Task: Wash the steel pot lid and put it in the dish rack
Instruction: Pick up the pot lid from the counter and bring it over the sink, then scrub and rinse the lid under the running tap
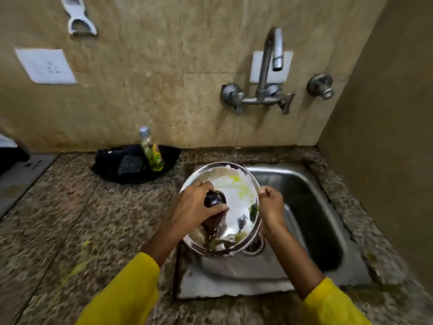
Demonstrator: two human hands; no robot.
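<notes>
The steel pot lid is round and shiny, smeared with white foam and yellow-green soap, and it is held tilted over the left part of the steel sink. My left hand grips the lid at its black knob. My right hand pinches the lid's right rim. No dish rack is in view.
A wall tap with two handles hangs above the sink, no water running. A black tray behind the lid holds a dark scrub pad and a yellow-green soap bottle. Speckled granite counter lies left; a side wall stands at right.
</notes>
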